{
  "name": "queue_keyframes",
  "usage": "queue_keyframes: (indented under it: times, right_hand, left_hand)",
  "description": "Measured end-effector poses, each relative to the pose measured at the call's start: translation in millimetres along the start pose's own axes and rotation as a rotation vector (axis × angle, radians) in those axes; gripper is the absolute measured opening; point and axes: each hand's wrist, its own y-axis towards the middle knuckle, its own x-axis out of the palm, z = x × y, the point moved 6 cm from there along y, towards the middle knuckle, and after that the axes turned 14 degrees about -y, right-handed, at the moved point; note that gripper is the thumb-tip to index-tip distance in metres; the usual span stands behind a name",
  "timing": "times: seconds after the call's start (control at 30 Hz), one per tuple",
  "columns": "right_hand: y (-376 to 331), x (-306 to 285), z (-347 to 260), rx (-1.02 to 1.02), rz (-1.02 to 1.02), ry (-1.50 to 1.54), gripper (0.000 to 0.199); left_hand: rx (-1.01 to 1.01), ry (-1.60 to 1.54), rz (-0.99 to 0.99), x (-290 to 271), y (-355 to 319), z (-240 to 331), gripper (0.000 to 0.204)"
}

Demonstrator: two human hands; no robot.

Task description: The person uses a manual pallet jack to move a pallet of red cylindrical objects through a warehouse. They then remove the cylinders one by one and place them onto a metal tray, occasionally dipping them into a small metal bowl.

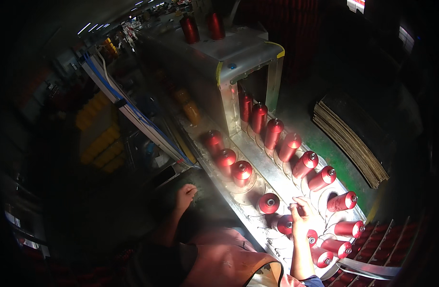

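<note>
Fingers of the right hand (pixel 300 217) clamp a red can (pixel 287 224) on the metal conveyor (pixel 257 158).

Dim factory floor: metal conveyor (pixel 257 158), red cans (pixel 242 172)

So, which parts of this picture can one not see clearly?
- Right hand: seen from the back, so its grip on the red cans is hidden.
- Left hand: dim, and whatever it holds is too small to tell.
- Metal housing: its inside is dark.
- Left side of the view: blurred and in shadow.
</note>
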Motion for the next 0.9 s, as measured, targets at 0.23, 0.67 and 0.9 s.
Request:
queue_keyframes:
  times: [0.23,0.67,0.9]
  right_hand:
    - [-44.9,51.0,-20.2,-0.047,-0.159,-0.163,0.023]
    - [-79.0,178.4,37.7,0.214,-0.134,-0.295,0.022]
    - [-48.7,245.8,3.6,0.196,-0.215,-0.344,0.023]
  left_hand:
    - [-0.060,0.841,0.346,-193.4,11.1,-77.1,0.069]
    - [0.060,1.125,0.148,-204.2,126.5,-98.1,0.063]
    - [0.125,1.147,-0.015,-211.4,142.5,-83.2,0.082]
